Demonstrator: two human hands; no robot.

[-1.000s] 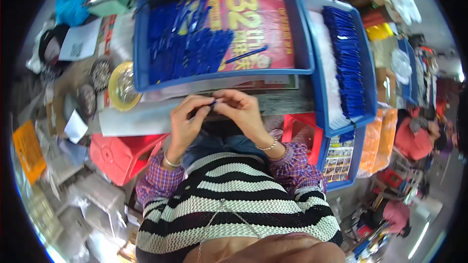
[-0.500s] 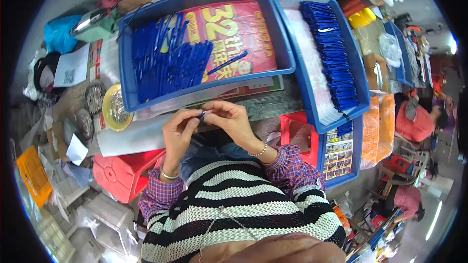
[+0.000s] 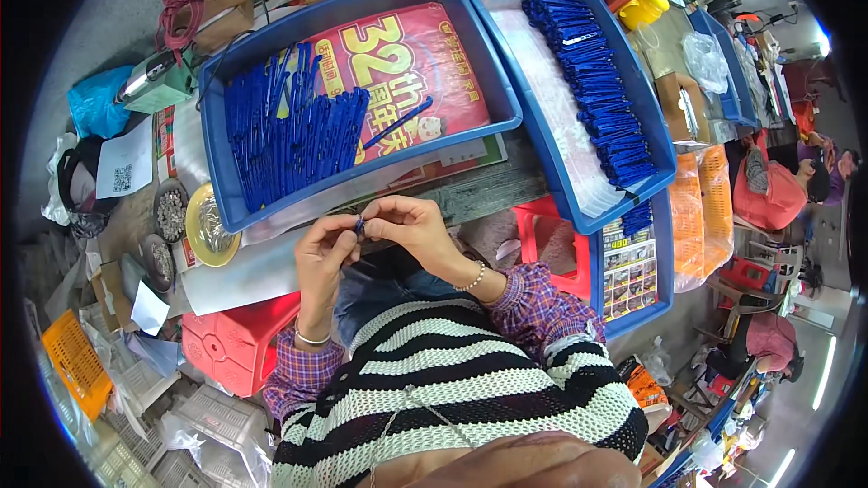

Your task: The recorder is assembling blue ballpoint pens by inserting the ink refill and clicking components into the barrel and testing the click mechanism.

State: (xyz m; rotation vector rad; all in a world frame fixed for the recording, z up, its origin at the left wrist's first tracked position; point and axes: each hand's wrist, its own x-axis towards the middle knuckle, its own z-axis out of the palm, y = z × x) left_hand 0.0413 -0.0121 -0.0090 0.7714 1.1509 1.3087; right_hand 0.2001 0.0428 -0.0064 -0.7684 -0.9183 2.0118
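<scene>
Close to my body, just in front of the near tray edge, both hands meet fingertip to fingertip. My left hand [image 3: 324, 258] and my right hand [image 3: 411, 224] pinch a small dark blue piece [image 3: 361, 225] between thumbs and forefingers; fingers cover most of it, so its exact kind does not show. Beyond them a large blue tray [image 3: 380, 161] holds many slim blue pens [image 3: 303, 136] lying on a red printed sheet. One pen lies apart at the right of that pile. In a second blue tray [image 3: 665, 149] to the right, more blue pens [image 3: 592, 81] form a long row.
A yellow bowl [image 3: 194, 217] of shiny small parts stands left of the tray, beside dark bowls [image 3: 172, 211] of small pieces. Red stools [image 3: 226, 343] flank my legs. A lower blue tray [image 3: 665, 271] and orange crates [image 3: 717, 208] are at right. Other people sit further right.
My hands stay pinched together, and the small blue piece between them now points more upright. The trays appear slightly further left as the view has shifted.
</scene>
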